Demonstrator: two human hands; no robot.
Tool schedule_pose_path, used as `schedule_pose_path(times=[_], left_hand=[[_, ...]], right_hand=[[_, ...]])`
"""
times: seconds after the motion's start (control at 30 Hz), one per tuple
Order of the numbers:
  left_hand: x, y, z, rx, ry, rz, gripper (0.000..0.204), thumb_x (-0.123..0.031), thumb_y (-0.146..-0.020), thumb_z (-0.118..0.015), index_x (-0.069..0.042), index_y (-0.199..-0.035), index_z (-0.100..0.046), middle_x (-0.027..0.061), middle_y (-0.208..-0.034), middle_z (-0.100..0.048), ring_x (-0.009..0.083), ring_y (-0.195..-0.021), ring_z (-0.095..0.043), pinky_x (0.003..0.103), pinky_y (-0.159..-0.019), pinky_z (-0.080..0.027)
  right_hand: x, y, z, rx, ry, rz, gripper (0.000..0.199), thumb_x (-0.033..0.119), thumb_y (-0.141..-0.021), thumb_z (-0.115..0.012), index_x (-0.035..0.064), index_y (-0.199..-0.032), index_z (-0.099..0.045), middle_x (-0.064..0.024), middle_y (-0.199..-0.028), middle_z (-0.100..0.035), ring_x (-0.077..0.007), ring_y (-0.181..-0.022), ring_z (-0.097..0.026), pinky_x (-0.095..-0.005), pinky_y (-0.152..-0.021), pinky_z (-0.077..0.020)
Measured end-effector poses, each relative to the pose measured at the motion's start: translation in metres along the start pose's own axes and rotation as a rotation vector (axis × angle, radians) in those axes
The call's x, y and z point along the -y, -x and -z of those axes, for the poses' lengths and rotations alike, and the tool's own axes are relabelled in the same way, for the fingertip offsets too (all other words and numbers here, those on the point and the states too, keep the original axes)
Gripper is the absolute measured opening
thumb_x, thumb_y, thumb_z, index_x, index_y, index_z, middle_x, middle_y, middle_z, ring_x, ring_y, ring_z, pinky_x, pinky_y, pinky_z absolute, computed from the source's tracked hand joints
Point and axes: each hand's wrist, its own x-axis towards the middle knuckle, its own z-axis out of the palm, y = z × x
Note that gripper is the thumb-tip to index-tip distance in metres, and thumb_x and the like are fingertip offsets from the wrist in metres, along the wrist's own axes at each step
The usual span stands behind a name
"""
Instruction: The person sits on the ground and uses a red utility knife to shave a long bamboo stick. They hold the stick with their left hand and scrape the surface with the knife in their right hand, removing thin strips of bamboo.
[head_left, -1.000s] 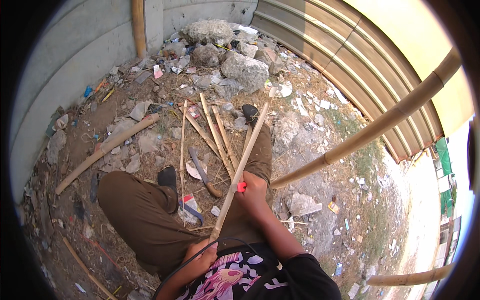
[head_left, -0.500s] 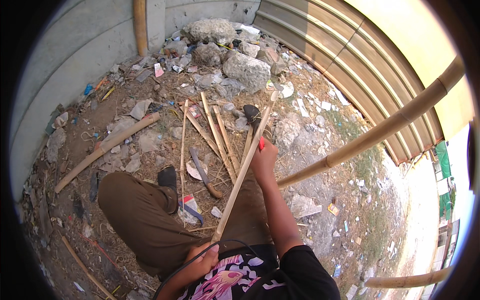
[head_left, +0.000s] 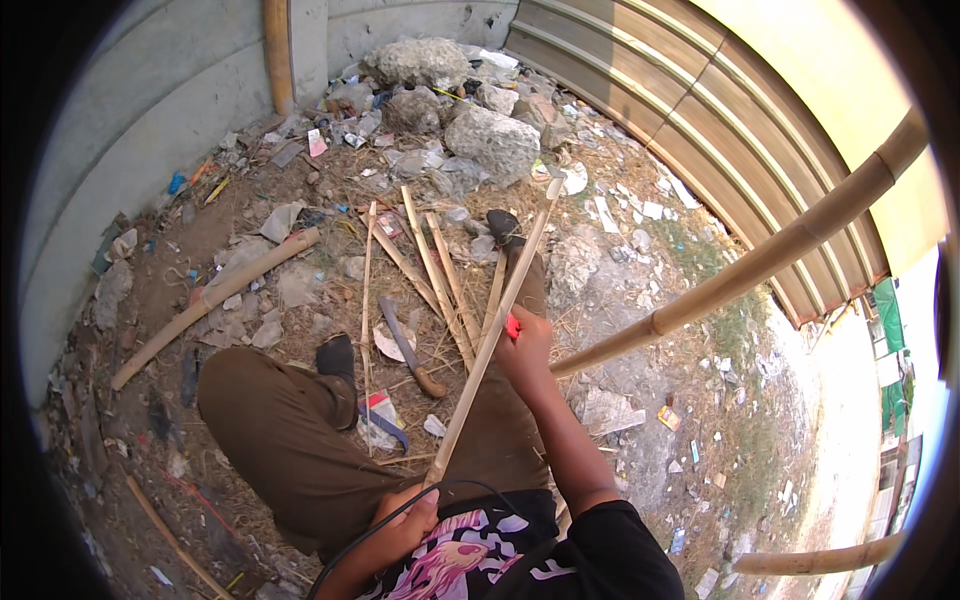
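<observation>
A long split bamboo strip point(head_left: 494, 340) slants across my lap, its far end up beyond my outstretched shoe. Close to my waist, my left hand point(head_left: 407, 522) is closed around the near end of it. My right hand point(head_left: 525, 350) is closed on a red-handled tool point(head_left: 513, 326) against the strip, about midway along; the tool's blade cannot be made out. On the ground between my legs lies a machete point(head_left: 409, 345) with a wooden handle. Several more bamboo strips point(head_left: 440, 265) lie beyond it, some partly behind the held strip.
A thick bamboo pole point(head_left: 740, 265) slopes in from the right, close to my right forearm. Another bamboo piece point(head_left: 215, 305) lies at left. Rocks point(head_left: 493, 140) and litter lie before a concrete wall point(head_left: 140, 150) and a corrugated metal fence point(head_left: 720, 110). A black cable point(head_left: 400, 505) crosses my left hand.
My right hand has slid down the bamboo strip toward my body with the red-handled tool. My left hand keeps its hold on the near end.
</observation>
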Motion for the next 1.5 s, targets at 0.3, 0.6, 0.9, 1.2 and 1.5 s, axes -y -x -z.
schedule_pose_path(times=[0.3,0.6,0.9,1.2,1.5], left_hand=[[-0.007,0.003,-0.002,0.043,0.002,0.033,0.029,-0.027,-0.109,-0.044,-0.009,-0.086,-0.043,-0.0041,-0.064,-0.040,0.0042,-0.058,-0.035,0.022,-0.055,-0.032],[0.019,-0.007,0.004,0.036,0.176,-0.023,0.029,-0.022,-0.109,-0.042,-0.008,-0.085,-0.040,-0.0011,-0.062,-0.037,0.0064,-0.057,-0.034,0.025,-0.054,-0.032],[0.011,-0.004,0.008,-0.143,-0.156,0.066,0.032,-0.030,-0.104,-0.047,-0.003,-0.113,-0.061,0.0020,-0.076,-0.058,0.0141,-0.065,-0.053,0.033,-0.062,-0.046],[0.013,-0.007,0.004,-0.142,0.008,0.007,0.025,-0.023,-0.105,-0.045,-0.003,-0.111,-0.059,-0.0030,-0.071,-0.047,0.0084,-0.061,-0.043,0.027,-0.056,-0.038],[0.002,-0.005,0.001,-0.190,-0.308,0.098,0.040,-0.039,-0.104,-0.042,-0.003,-0.112,-0.058,0.0032,-0.083,-0.056,0.0169,-0.079,-0.051,0.035,-0.077,-0.044]], right_hand=[[0.010,0.026,-0.008,-0.012,-0.089,0.026,0.023,0.013,-0.086,-0.062,0.0018,-0.068,-0.053,-0.0201,-0.061,-0.052,-0.0414,-0.056,-0.055,-0.0460,-0.052,-0.0423],[0.006,-0.018,-0.024,-0.086,-0.043,0.029,0.026,0.014,-0.090,-0.061,0.0039,-0.068,-0.053,-0.0190,-0.060,-0.053,-0.0409,-0.056,-0.056,-0.0464,-0.052,-0.0427],[-0.003,-0.061,-0.041,-0.117,0.103,0.217,0.030,0.019,-0.092,-0.061,0.0048,-0.067,-0.053,-0.0184,-0.060,-0.054,-0.0408,-0.057,-0.057,-0.0479,-0.053,-0.0435],[-0.036,-0.079,-0.066,-0.114,0.212,-0.071,0.025,0.028,-0.088,-0.066,0.0060,-0.076,-0.065,-0.0196,-0.070,-0.063,-0.0419,-0.070,-0.063,-0.0495,-0.061,-0.0488],[-0.050,-0.126,-0.047,-0.102,0.250,-0.241,0.032,0.036,-0.087,-0.065,0.0044,-0.089,-0.073,-0.0221,-0.083,-0.069,-0.0425,-0.081,-0.067,-0.0511,-0.072,-0.0517]])
